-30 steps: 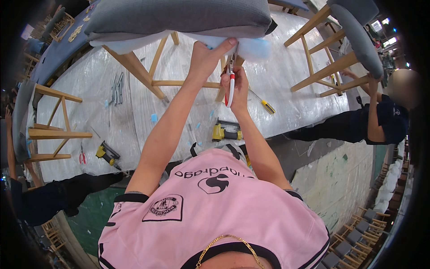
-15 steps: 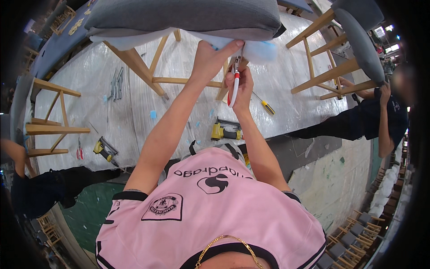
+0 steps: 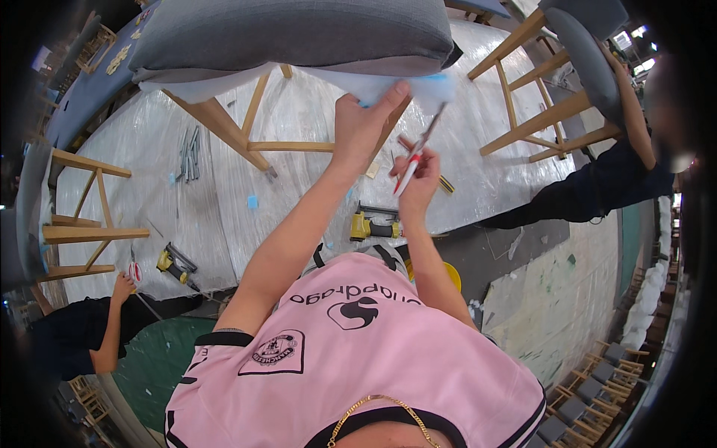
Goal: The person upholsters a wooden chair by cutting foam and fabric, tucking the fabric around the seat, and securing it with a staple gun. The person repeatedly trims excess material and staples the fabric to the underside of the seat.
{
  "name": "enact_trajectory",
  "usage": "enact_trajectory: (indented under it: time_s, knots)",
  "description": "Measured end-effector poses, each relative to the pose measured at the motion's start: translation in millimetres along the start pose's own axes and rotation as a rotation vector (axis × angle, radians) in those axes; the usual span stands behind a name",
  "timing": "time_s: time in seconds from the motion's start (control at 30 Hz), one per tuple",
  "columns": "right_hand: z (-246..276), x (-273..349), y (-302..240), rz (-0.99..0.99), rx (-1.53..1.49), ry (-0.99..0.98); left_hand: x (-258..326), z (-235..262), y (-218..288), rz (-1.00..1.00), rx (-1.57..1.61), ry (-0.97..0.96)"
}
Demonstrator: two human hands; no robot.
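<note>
A grey upholstered chair seat (image 3: 291, 37) is in front of me on wooden legs, with white and pale-blue wadding (image 3: 429, 88) hanging below its near edge. My left hand (image 3: 362, 131) is closed on the wadding under the seat, thumb on top; the other fingers are partly hidden. To the right and nearer to me, my right hand (image 3: 420, 175) grips scissors (image 3: 408, 173) with red and white handles. Their blades point up toward the wadding's loose end, slightly blurred and apparently just below it.
A yellow-black staple gun (image 3: 373, 224) lies on the plastic-covered table (image 3: 299, 190), with another staple gun (image 3: 175, 261) further left. Metal rods (image 3: 190, 153) lie at the left. A yellow-handled tool (image 3: 447, 184) is behind my right hand. Co-workers and chairs flank both sides.
My right hand has drawn the scissors down and right, away from the wadding beside my left hand. My left hand still grips it. At left, a co-worker's hand has reached the other scissors.
</note>
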State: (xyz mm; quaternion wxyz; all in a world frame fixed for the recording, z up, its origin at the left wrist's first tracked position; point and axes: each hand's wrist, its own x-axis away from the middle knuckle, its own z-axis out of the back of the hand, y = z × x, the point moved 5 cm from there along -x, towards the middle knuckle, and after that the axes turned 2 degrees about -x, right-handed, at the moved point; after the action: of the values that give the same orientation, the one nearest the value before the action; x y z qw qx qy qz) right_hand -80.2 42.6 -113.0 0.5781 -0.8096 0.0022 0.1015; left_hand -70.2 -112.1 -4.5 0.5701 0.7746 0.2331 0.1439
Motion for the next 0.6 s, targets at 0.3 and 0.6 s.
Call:
enact_trajectory:
  time_s: [0.3, 0.6]
  knots:
    - [-25, -55, -81, 0.174, 0.0, -0.06, 10, -24, -30, 0.083, 0.293, 0.066]
    - [30, -1, -10, -0.064, 0.292, -0.074, 18, -32, -10, 0.07, 0.06, -0.025]
